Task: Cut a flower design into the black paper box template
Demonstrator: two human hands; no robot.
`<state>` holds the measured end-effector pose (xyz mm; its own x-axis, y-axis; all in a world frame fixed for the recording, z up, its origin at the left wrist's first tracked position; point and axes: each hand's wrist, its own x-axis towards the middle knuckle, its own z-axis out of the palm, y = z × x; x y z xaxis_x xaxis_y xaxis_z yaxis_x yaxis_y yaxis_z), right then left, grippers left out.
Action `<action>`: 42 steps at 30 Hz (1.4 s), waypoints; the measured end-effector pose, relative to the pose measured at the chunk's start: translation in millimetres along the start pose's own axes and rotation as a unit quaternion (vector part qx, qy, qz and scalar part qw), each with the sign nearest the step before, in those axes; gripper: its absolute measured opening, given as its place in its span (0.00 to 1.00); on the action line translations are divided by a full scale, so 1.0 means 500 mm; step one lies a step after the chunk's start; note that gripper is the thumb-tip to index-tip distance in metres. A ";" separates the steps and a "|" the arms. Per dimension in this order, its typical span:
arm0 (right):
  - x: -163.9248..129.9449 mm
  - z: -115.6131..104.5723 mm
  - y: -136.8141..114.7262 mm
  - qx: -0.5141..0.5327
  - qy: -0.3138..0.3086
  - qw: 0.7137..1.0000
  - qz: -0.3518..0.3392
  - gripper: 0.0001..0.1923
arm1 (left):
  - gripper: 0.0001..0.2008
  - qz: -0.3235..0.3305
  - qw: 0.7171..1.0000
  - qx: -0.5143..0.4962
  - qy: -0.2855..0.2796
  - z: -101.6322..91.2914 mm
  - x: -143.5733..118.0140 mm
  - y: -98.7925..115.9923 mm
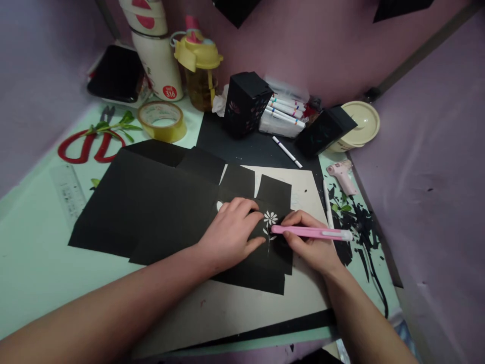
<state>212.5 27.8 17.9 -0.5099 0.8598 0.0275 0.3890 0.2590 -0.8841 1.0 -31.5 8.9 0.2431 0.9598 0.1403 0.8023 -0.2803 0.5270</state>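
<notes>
One slip mid-frame and the pink tool (303,231), pinched by the right hand (315,253), could nick the outspread left hand (229,233).

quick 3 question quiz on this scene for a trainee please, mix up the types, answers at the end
1. Which hand holds the pink pen-shaped tool?
2. True or false: as seen in the picture, the scissors lie to the left of the tape roll.
3. Fill the gap: the left hand rests on the black ____.

Key:
1. The right hand.
2. True.
3. Card.
</notes>
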 end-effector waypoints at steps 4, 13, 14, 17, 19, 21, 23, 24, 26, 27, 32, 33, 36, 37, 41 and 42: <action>0.000 0.002 -0.003 0.004 -0.010 1.000 -0.008 0.03 | 0.18 0.001 1.000 -0.001 0.002 0.004 0.000 -0.001; -0.001 0.007 -0.004 0.001 -0.016 1.000 -0.003 0.03 | 0.18 0.004 1.000 -0.004 0.007 0.004 0.001 -0.002; -0.001 0.008 -0.003 0.002 -0.017 1.000 -0.005 0.03 | 0.18 0.003 1.000 -0.004 0.007 0.004 0.000 -0.002; -0.002 0.009 -0.001 0.012 -0.019 1.000 -0.021 0.04 | 0.18 0.002 1.000 -0.004 0.004 0.002 0.001 -0.002; -0.003 0.010 0.000 0.016 -0.023 0.999 -0.032 0.04 | 0.18 0.003 1.000 -0.004 0.002 0.002 0.001 -0.002; -0.003 0.011 0.001 0.017 -0.028 0.999 -0.039 0.04 | 0.18 0.001 1.000 -0.004 0.000 0.002 0.002 -0.002; -0.004 0.011 0.003 0.018 -0.032 0.998 -0.042 0.04 | 0.18 -0.001 1.000 -0.002 -0.003 0.002 0.003 -0.001; -0.004 0.011 0.003 0.018 -0.033 0.999 -0.039 0.03 | 0.18 -0.002 1.000 -0.002 -0.005 0.002 0.004 -0.001; -0.003 0.010 0.005 0.016 -0.034 0.999 -0.024 0.02 | 0.18 -0.004 1.000 -0.002 -0.008 0.001 0.004 0.000; -0.003 0.010 0.005 0.014 -0.030 0.999 -0.014 0.02 | 0.18 -0.006 1.000 -0.002 -0.009 0.001 0.004 0.001; -0.002 0.007 0.004 0.008 0.028 1.000 0.008 0.01 | 0.18 -0.010 1.000 -0.003 -0.013 -0.002 0.005 0.000; -0.002 0.007 0.003 0.009 0.026 1.000 0.007 0.01 | 0.18 -0.010 1.000 -0.003 -0.013 -0.003 0.005 0.000; -0.003 0.009 0.001 0.012 -0.003 1.000 0.000 0.02 | 0.18 -0.009 1.000 -0.003 -0.010 -0.002 0.005 -0.001; -0.003 0.010 0.000 0.012 -0.009 1.000 -0.001 0.03 | 0.18 -0.008 1.000 -0.004 -0.009 -0.001 0.005 -0.001; -0.004 0.012 0.000 0.008 -0.019 1.000 0.002 0.03 | 0.17 -0.008 1.000 -0.006 -0.008 0.000 0.007 0.000; -0.004 0.012 0.000 0.006 -0.022 1.000 0.003 0.03 | 0.18 -0.008 1.000 -0.006 -0.009 0.000 0.007 0.001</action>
<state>208.9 23.3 14.9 -0.5415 0.8407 0.0024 0.3820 0.2486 -0.8901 2.1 -28.3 9.3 0.2392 0.9639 0.1169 0.8001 -0.2639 0.5387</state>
